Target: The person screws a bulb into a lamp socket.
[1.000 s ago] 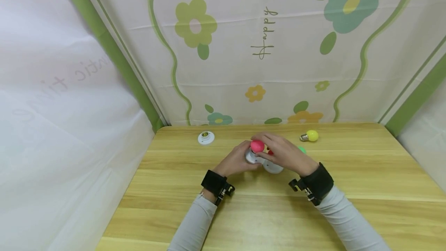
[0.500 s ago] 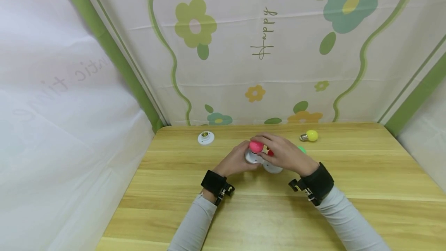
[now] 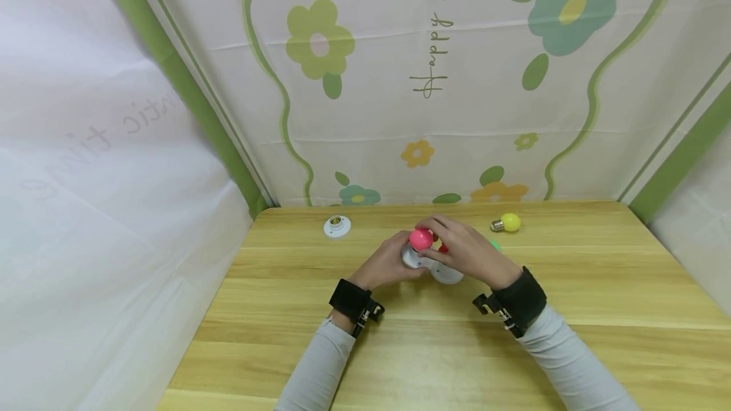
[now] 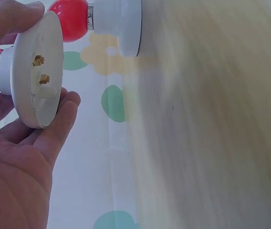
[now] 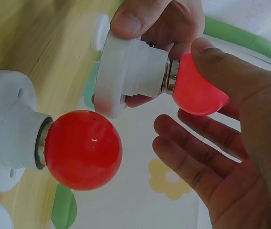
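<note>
My left hand [image 3: 393,262] grips a round white lamp holder [image 5: 111,76] by the rim of its base, held up off the table and tilted. In the left wrist view, two brass screws show on the underside of that base. A pinkish-red light bulb [image 3: 421,240] sits in this holder, and part of its metal thread shows at the socket mouth. With thumb and index finger my right hand [image 3: 465,249] pinches the bulb, its other fingers spread loosely. Close by, a second white holder [image 5: 11,119] stands on the table with a red bulb [image 5: 83,150] in it.
On the wooden table [image 3: 422,347], a holder with no bulb [image 3: 337,227] stands at the back left. A yellow bulb [image 3: 510,222] lies at the back right. A green bulb [image 3: 495,245] is partly hidden behind my right hand. A printed curtain [image 3: 371,94] hangs behind.
The right index finger has drawn back to the right across the pinkish-red bulb, baring more of its top. The left hand and its holder have hardly moved.
</note>
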Tool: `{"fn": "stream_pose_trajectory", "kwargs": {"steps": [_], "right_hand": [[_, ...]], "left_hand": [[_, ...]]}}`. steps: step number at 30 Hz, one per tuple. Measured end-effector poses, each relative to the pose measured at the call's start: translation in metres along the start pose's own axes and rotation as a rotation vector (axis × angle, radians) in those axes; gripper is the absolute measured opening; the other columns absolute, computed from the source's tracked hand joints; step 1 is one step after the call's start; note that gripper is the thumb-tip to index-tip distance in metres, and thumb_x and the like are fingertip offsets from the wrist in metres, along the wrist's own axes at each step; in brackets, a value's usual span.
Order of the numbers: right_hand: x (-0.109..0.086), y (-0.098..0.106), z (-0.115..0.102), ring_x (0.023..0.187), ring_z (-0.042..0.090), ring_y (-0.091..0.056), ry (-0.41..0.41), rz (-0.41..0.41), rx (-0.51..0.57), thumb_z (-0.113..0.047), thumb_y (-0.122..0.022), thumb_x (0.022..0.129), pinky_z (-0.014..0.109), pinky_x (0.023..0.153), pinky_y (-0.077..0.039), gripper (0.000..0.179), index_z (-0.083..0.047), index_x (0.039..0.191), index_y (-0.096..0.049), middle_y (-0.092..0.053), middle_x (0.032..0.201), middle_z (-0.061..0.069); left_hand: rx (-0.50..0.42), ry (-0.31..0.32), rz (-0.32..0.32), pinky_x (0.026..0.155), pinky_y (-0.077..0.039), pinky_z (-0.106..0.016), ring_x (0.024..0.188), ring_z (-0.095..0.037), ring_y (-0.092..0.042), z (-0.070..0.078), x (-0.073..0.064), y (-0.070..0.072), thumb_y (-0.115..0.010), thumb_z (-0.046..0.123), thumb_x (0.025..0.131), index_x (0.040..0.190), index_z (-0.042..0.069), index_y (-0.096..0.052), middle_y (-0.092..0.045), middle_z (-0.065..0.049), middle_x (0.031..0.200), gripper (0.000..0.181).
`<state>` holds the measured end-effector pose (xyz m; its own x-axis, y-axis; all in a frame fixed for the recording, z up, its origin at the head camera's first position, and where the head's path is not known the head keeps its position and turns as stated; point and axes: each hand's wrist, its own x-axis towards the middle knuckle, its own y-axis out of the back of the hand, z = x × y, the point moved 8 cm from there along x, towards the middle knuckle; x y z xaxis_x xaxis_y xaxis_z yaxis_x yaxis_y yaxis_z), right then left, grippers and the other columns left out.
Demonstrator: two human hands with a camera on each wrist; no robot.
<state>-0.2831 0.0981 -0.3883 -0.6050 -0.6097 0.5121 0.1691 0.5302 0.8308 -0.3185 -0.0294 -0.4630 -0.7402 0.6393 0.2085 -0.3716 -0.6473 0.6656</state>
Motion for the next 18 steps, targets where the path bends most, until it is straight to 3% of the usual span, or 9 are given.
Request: {"fn": "stream_pose_trajectory", "kwargs": {"steps": [4, 9, 13, 18], "right_hand": [[0.0003, -0.0008, 0.0004, 0.104, 0.019, -0.072, 0.0, -0.008, 0.006, -0.025, -0.089, 0.089, 0.037, 0.087, -0.065, 0.056, -0.005, 0.135, -0.064, -0.068, 0.131, 0.01], [-0.0004, -0.0004, 0.0017, 0.122, 0.028, -0.069, -0.012, -0.04, 0.047, -0.03, -0.088, 0.091, 0.044, 0.096, -0.063, 0.072, -0.004, 0.149, -0.056, -0.059, 0.149, 0.014], [-0.0011, 0.0002, 0.0022, 0.135, 0.033, -0.063, -0.014, -0.071, 0.104, -0.017, -0.084, 0.093, 0.05, 0.104, -0.059, 0.069, -0.006, 0.153, -0.054, -0.055, 0.156, 0.013], [-0.0007, -0.0001, -0.0001, 0.139, 0.033, -0.061, 0.027, -0.078, 0.106, -0.004, -0.079, 0.092, 0.05, 0.109, -0.056, 0.059, -0.006, 0.148, -0.06, -0.06, 0.153, 0.012]], "left_hand": [[0.008, -0.006, -0.001, 0.112, -0.053, -0.031, 0.133, -0.016, -0.061, 0.0007, 0.0003, 0.0001, -0.086, 0.02, 0.092, 0.155, 0.015, -0.05, -0.061, -0.004, 0.149, 0.073], [0.011, -0.003, 0.005, 0.114, -0.052, -0.034, 0.135, -0.017, -0.06, -0.0012, 0.0008, 0.0007, -0.086, 0.019, 0.091, 0.155, 0.015, -0.05, -0.061, -0.004, 0.149, 0.074], [0.011, -0.005, 0.01, 0.114, -0.052, -0.034, 0.133, -0.017, -0.061, -0.0024, 0.0012, 0.0009, -0.087, 0.019, 0.091, 0.154, 0.015, -0.05, -0.062, -0.004, 0.147, 0.074], [-0.002, -0.018, 0.003, 0.114, -0.051, -0.033, 0.135, -0.016, -0.06, -0.002, 0.0008, 0.0, -0.086, 0.019, 0.092, 0.158, 0.016, -0.046, -0.06, -0.003, 0.15, 0.077]]}}
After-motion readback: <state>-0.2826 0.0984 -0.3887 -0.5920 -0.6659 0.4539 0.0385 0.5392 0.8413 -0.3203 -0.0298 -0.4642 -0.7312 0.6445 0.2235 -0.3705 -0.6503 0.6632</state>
